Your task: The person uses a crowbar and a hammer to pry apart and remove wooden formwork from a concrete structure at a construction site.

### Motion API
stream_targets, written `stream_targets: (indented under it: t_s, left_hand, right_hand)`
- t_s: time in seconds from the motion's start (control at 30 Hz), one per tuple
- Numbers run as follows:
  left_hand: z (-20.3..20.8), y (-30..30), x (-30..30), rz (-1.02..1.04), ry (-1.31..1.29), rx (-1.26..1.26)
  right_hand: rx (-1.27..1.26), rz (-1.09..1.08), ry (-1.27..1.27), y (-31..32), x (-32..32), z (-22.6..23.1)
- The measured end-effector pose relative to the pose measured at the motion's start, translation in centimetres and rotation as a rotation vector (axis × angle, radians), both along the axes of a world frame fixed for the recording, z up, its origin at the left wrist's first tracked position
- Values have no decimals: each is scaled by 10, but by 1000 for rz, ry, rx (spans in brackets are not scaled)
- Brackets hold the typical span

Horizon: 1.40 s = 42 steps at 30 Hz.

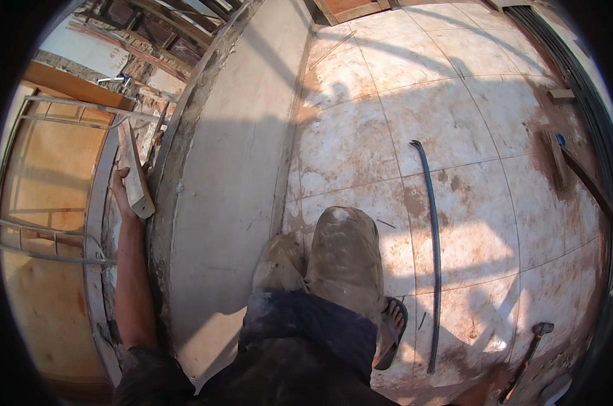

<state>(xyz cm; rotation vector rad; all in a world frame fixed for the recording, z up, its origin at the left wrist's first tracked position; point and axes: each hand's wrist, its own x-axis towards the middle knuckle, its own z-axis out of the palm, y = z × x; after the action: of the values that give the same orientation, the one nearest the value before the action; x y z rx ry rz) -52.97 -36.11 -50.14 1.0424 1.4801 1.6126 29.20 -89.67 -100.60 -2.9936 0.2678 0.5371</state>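
L hand [122,196] is out past the far side of a low grey concrete wall [232,169], fingers wrapped round the lower end of a short pale wood offcut [134,172]. The offcut stands roughly upright w/ a slight tilt, its top end rising above the hand, its side just beside the rough outer edge of the wall. L forearm runs along that outer edge, bare to the elbow.

R hand not in view, so can't tell if it's open or closed.

Beyond the L hand, further left: a thin metal rail frame [56,115] in front of orange-brown boards [49,176], seen from above.

On the other side of the wall from the L hand: the person's knees in dusty trousers [340,257], one foot in a dark sandal [391,331], on a stained tiled floor [401,115]. A long dark bent bar [436,257] lies on the tiles just right of the sandal. Well apart from the L hand, at lower right, a hammer [531,348] lies on the floor. Upper right, some wood pieces [557,159] by a dark edge strip.
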Motion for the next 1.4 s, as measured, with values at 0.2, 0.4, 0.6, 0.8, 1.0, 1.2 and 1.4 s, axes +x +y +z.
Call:
stream_targets:
  t_s: [0.2,0.4,0.6,0.8,1.0,1.2,1.4]
  left_hand:
    - [3,-10,14,125,92,96]
    - [-4,-47,38,266,480,-40]
    - [-36,-64,104,307,1294,263]
    - [-35,-53,90,337,1338,88]
    - [-32,-35,-9,531,1447,169]
    - [-41,-25,-89,642,1239,-82]
    - [-85,-20,-148,582,1115,-125]
  right_hand:
    - [25,22,24,28,23,-3]
    - [13,4,66,31,28,-1]
    - [-30,-4,81,33,29,1]
    - [-40,-41,94,23,35,2]
    - [14,-106,136,31,26,5]
    - [124,-168,153,57,6,10]
    - [364,-259,91,98,-23,42]
